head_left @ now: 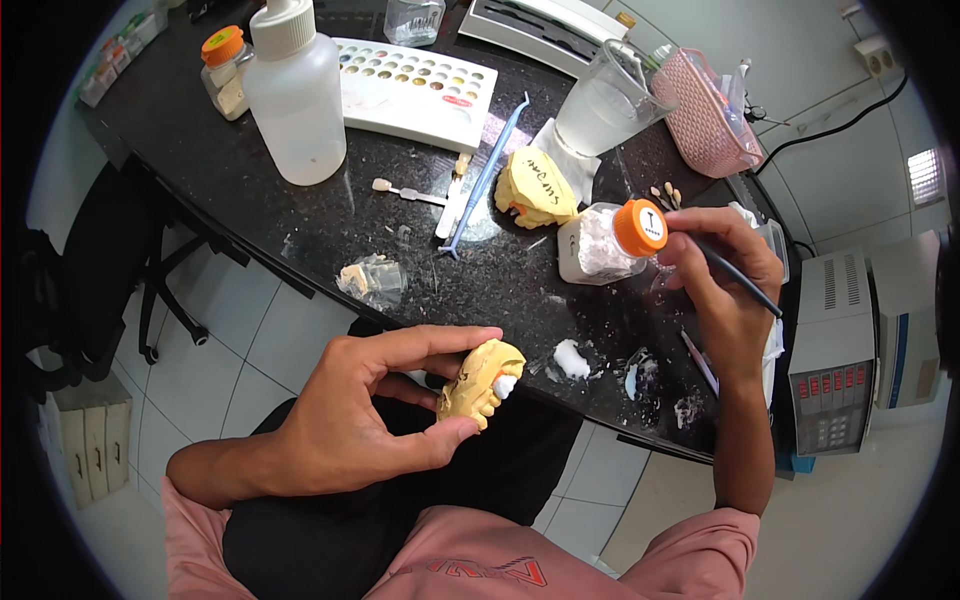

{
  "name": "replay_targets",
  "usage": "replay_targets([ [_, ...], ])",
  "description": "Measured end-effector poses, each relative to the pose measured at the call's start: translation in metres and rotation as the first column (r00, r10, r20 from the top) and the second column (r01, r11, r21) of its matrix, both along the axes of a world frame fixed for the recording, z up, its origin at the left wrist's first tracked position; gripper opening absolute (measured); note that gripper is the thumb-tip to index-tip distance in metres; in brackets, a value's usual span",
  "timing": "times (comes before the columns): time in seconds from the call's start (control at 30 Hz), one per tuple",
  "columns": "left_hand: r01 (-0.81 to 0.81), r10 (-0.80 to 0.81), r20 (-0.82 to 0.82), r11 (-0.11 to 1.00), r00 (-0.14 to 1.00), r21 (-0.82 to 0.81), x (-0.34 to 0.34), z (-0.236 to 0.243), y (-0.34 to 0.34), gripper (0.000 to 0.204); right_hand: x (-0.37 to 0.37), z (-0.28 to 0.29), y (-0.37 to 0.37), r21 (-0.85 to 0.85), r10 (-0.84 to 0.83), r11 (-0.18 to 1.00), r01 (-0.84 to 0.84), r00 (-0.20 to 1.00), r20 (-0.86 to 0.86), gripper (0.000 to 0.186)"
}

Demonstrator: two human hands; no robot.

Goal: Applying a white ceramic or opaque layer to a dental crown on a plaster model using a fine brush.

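Note:
My left hand grips a yellow plaster dental model between thumb and fingers, above my lap by the table's front edge. A white tooth crown stands out among its yellow teeth. At the right, my right hand has its thumb and fingertips at the orange cap of a clear jar of white powder. A slim dark handle also lies in that hand, its working end hidden. Behind the jar sits another yellow plaster piece with handwriting on it.
Wet white material lies on the black tabletop. A blue double-ended instrument, shade tabs and a white palette are farther back. Around them stand a white bottle, a glass beaker and a pink basket.

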State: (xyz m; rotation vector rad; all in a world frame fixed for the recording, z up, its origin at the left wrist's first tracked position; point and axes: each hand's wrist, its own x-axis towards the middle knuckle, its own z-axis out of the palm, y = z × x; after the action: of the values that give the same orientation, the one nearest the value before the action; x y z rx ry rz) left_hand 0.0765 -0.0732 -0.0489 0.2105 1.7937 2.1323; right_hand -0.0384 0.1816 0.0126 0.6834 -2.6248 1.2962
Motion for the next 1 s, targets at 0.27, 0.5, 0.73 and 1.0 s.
replay_targets([
  [0.27,-0.047,0.047,-0.036,0.999,0.998,0.006,-0.004,-0.003,0.004,0.056,0.01,0.009,0.018,-0.027,-0.062,0.998,0.062,0.998,-0.002,0.012],
  [0.5,-0.055,0.054,-0.074,0.998,0.996,-0.017,-0.001,-0.004,0.004,0.058,0.079,-0.016,0.024,-0.274,0.182,0.928,-0.251,0.95,-0.253,0.029],
  [0.73,-0.077,0.076,-0.088,0.997,0.993,-0.001,0.001,-0.007,0.005,0.058,0.092,-0.045,-0.002,-0.356,0.242,0.873,-0.334,0.929,-0.279,0.017],
  [1.0,-0.082,0.081,-0.108,0.997,0.991,-0.012,0.0,-0.008,0.006,0.06,0.088,-0.043,-0.002,-0.202,0.283,0.914,-0.352,0.91,-0.304,0.022],
])
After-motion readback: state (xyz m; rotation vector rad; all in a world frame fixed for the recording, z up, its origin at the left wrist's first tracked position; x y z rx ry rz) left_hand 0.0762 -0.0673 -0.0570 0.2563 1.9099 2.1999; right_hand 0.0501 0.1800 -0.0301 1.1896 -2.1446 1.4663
